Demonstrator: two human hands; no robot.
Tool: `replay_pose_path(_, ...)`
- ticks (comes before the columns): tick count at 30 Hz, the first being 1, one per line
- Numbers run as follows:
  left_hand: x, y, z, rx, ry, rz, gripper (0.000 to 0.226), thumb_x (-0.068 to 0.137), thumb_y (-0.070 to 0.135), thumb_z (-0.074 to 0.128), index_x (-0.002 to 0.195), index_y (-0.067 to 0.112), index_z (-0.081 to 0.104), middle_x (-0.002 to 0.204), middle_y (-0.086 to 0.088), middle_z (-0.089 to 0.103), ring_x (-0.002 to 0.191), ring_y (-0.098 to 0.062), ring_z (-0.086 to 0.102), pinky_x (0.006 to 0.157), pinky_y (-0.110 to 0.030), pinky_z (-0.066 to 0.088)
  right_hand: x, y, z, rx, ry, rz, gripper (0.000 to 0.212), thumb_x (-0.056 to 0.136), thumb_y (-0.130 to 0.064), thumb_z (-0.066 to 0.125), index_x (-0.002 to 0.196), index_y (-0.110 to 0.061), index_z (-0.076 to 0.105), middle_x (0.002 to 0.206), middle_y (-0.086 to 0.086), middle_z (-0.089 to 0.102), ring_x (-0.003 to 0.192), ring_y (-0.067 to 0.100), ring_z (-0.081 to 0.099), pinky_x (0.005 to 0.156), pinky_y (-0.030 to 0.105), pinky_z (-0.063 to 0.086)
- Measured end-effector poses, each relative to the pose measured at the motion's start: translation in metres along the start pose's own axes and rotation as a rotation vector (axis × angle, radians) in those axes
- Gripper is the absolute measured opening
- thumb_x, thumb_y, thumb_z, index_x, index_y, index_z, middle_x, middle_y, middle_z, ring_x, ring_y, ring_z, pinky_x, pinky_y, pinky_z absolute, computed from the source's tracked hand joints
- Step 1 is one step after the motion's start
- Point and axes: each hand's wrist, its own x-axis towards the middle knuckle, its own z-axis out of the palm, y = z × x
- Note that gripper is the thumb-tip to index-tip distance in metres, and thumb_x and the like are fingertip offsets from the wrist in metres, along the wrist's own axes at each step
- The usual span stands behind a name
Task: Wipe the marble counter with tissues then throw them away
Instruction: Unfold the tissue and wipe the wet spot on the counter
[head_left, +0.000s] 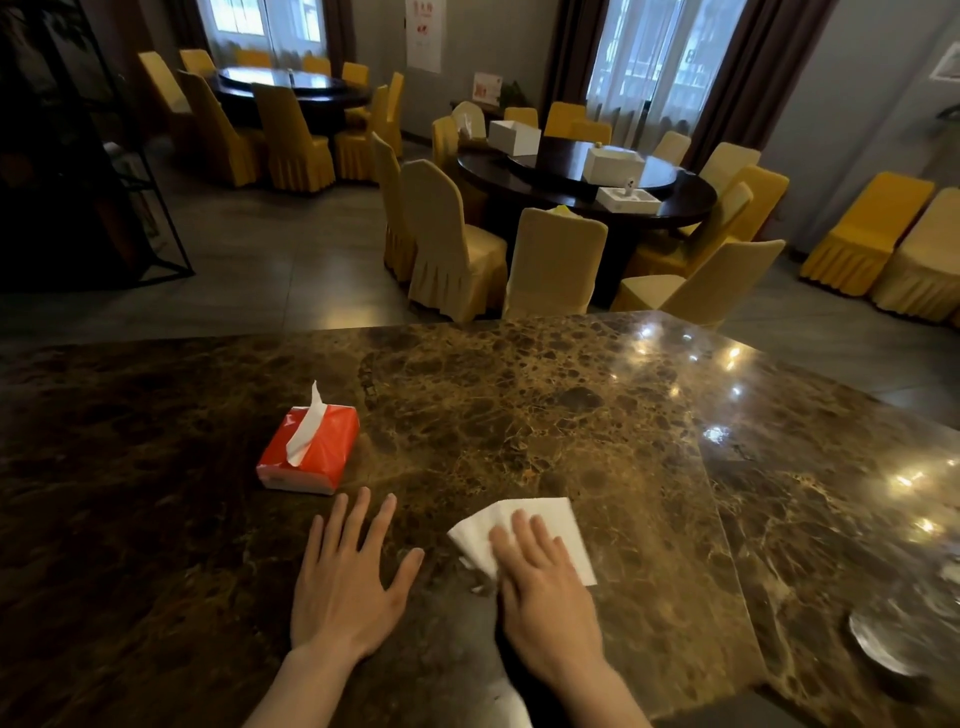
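Observation:
A brown veined marble counter (519, 405) fills the lower half of the view. On it lies a white tissue (558, 519), spread flat, with my right hand (545, 597) pressed palm-down on its near left part. My left hand (348, 582) rests flat on the bare marble beside it, fingers spread, holding nothing. A red tissue pack (311, 452) stands just beyond my left hand, with one white tissue sticking up out of its slot.
A glass dish (883, 644) sits on the counter at the far right. Beyond the counter's far edge are round dark dining tables (587, 187) ringed by yellow-covered chairs (452, 239), and a dark metal shelf (104, 208) at the left.

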Motion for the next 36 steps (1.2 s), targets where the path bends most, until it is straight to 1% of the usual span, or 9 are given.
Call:
replay_pose_path(4, 0.0, 0.0, 0.002, -0.002, 0.02, -0.013, 0.087, 0.086, 0.083, -0.004, 0.162, 0.041, 0.002, 0.173, 0.006, -0.001, 0.157, -0.016, -0.013, 0.128, -0.044, -0.008, 0.007, 0.009, -0.011, -0.04, 0.009, 0.182, 0.051, 0.108, -0.033, 0.026, 0.158, -0.026, 0.026, 0.17, 0.002, 0.013, 0.157, 0.025, 0.003, 0.126, 0.04, 0.008)
replay_pose_path(7, 0.001, 0.0, 0.003, -0.007, 0.02, -0.016, 0.087, 0.086, 0.083, -0.002, 0.162, 0.041, 0.005, 0.173, 0.006, 0.002, 0.158, -0.016, -0.01, 0.129, -0.044, -0.004, -0.001, -0.022, 0.004, 0.013, -0.038, 0.068, 0.052, 0.108, -0.034, 0.027, 0.16, -0.026, 0.024, 0.17, -0.001, 0.008, 0.156, 0.021, -0.004, 0.125, 0.035, -0.002)
replay_pose_path(10, 0.002, 0.0, 0.003, 0.001, 0.012, -0.017, 0.089, 0.085, 0.084, -0.003, 0.162, 0.042, 0.005, 0.173, 0.006, 0.002, 0.158, -0.016, -0.009, 0.128, -0.044, -0.005, -0.007, -0.019, 0.002, 0.068, -0.065, -0.024, 0.05, 0.108, -0.037, 0.029, 0.158, -0.032, 0.029, 0.168, -0.012, 0.012, 0.155, 0.011, -0.003, 0.123, 0.028, 0.003)
replay_pose_path(15, 0.001, -0.001, 0.002, -0.016, 0.023, -0.018, 0.09, 0.084, 0.085, -0.004, 0.162, 0.042, 0.006, 0.173, 0.007, 0.003, 0.158, -0.015, -0.01, 0.128, -0.044, -0.005, 0.007, 0.017, -0.027, 0.058, -0.016, 0.218, 0.05, 0.108, -0.028, 0.03, 0.158, -0.023, 0.028, 0.17, -0.003, 0.013, 0.156, 0.017, 0.003, 0.125, 0.034, 0.013)
replay_pose_path(19, 0.0, 0.001, 0.003, -0.019, 0.024, -0.016, 0.087, 0.087, 0.084, 0.0, 0.162, 0.042, 0.007, 0.173, 0.007, 0.003, 0.158, -0.015, -0.01, 0.128, -0.044, -0.006, -0.001, -0.009, -0.011, 0.078, -0.03, 0.061, 0.055, 0.104, -0.021, 0.036, 0.158, -0.023, 0.028, 0.168, -0.007, 0.009, 0.156, 0.018, 0.004, 0.124, 0.031, 0.012)
replay_pose_path(23, 0.001, 0.002, 0.002, -0.005, 0.016, -0.028, 0.084, 0.089, 0.083, 0.006, 0.162, 0.041, 0.006, 0.173, 0.007, 0.001, 0.157, -0.015, -0.012, 0.128, -0.044, -0.007, -0.012, -0.006, -0.015, 0.153, 0.072, -0.054, 0.037, 0.099, -0.018, 0.053, 0.131, -0.034, 0.062, 0.153, -0.021, 0.045, 0.144, 0.004, 0.037, 0.101, 0.023, 0.042)
replay_pose_path(26, 0.0, 0.003, 0.001, -0.018, 0.017, -0.026, 0.083, 0.09, 0.082, 0.009, 0.162, 0.041, 0.006, 0.173, 0.007, 0.0, 0.157, -0.015, -0.013, 0.128, -0.044, -0.006, -0.005, 0.01, -0.038, 0.341, 0.34, 0.145, 0.035, 0.087, 0.002, 0.069, 0.111, -0.023, 0.077, 0.114, -0.007, 0.076, 0.103, 0.02, 0.07, 0.085, 0.032, 0.054)
replay_pose_path(31, 0.0, 0.003, 0.0, -0.018, 0.016, -0.026, 0.084, 0.088, 0.082, 0.006, 0.162, 0.042, 0.006, 0.173, 0.007, 0.001, 0.157, -0.015, -0.012, 0.128, -0.044, -0.006, 0.008, 0.041, -0.063, 0.202, 0.558, 0.349, 0.024, 0.08, 0.005, 0.075, 0.09, -0.017, 0.077, 0.089, -0.001, 0.074, 0.082, 0.021, 0.066, 0.068, 0.033, 0.051)
replay_pose_path(36, 0.0, 0.002, 0.0, -0.028, 0.019, -0.028, 0.085, 0.088, 0.082, 0.006, 0.162, 0.042, 0.007, 0.173, 0.007, 0.001, 0.157, -0.015, -0.012, 0.128, -0.044, -0.007, 0.005, 0.045, -0.051, 0.044, 0.374, 0.338, 0.009, 0.085, -0.003, 0.076, 0.087, -0.012, 0.077, 0.088, 0.001, 0.062, 0.08, 0.021, 0.055, 0.058, 0.032, 0.043)
